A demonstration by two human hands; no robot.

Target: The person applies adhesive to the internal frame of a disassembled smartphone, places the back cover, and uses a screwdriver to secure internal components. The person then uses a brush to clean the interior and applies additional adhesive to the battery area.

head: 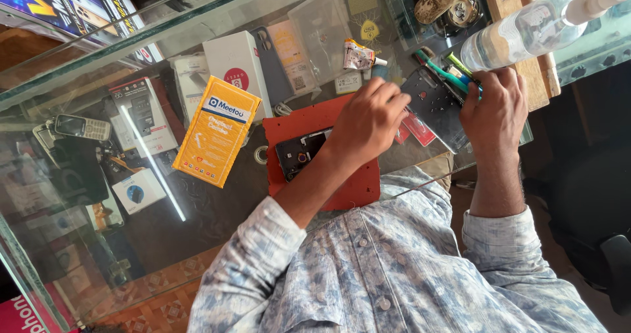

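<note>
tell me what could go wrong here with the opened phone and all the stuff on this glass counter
1. The clear spray bottle lies on its side just beyond the right hand; a nudge might roll it onto the dark phone back panel.
2. The opened phone lies on the red mat partly under the left hand, so a wrist shift could knock its exposed parts.
3. The small glue tube lies close by and might get bumped.

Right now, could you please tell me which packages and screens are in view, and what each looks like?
Yellow-orange box: flat rectangle with a blue-and-white label, tilted on the glass counter.
White box: upright rectangle with a red round sticker, behind the orange one.
Small tube: crumpled, white and multicoloured, above the left hand.
Keypad phone: grey, small screen, far left.
</note>
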